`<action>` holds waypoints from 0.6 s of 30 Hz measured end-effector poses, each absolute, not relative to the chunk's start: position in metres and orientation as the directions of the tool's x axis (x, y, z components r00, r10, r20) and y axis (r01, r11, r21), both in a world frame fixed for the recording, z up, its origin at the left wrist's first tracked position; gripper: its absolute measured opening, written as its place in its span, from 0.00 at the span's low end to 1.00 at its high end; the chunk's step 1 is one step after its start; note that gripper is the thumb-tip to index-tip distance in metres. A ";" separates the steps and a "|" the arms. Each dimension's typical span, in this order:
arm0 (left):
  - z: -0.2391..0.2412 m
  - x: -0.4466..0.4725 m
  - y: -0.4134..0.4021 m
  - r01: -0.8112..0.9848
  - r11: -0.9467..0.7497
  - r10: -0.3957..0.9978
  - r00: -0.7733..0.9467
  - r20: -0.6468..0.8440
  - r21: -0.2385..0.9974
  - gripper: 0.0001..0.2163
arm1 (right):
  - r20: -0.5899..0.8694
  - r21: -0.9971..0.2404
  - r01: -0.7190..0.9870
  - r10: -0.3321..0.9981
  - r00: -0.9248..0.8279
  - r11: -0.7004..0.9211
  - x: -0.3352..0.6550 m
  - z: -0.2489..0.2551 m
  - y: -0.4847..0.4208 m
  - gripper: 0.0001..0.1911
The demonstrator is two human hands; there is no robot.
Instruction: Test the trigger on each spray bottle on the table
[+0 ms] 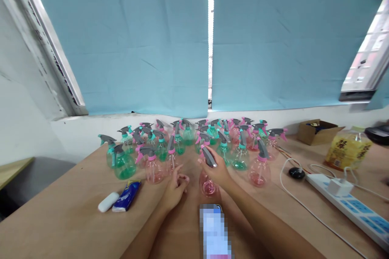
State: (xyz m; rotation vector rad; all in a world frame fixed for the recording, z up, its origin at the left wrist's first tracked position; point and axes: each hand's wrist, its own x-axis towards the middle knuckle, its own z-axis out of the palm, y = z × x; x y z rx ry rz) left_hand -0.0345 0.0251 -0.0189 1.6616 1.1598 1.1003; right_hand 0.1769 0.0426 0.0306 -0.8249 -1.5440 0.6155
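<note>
My right hand (pixel 216 170) is wrapped round the neck of a pink spray bottle (pixel 208 186) with a grey trigger head, which stands on the wooden table (pixel 75 218). Close to its left, my left hand (pixel 175 188) rests on the table with its fingers loosely curled and nothing in them. Behind both hands stand several pink and green spray bottles (pixel 188 139) in a crowd; the nearest are a pink one (pixel 153 166) and a green one (pixel 123 162) on the left.
A white oblong object (pixel 108 202) and a blue packet (pixel 127 195) lie at the left. At the right are a power strip (pixel 349 202) with cables, a black round object (pixel 296 173), a yellow bottle (pixel 347 149) and a cardboard box (pixel 317 130). A blurred patch (pixel 214 232) sits near my forearms.
</note>
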 end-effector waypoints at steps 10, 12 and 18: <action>-0.018 -0.036 0.026 0.275 -0.293 0.936 0.278 0.216 0.916 0.23 | 0.381 -0.923 -0.169 0.758 -0.529 0.346 0.183 0.049 0.045 0.13; -0.019 -0.036 0.027 0.284 -0.303 0.934 0.280 0.223 0.910 0.23 | 0.392 -0.920 -0.196 0.752 -0.530 0.341 0.181 0.048 0.044 0.13; -0.012 -0.034 0.024 0.355 -0.306 0.928 0.317 0.194 0.883 0.18 | 0.353 -0.936 -0.194 0.786 -0.507 0.295 0.183 0.042 0.044 0.13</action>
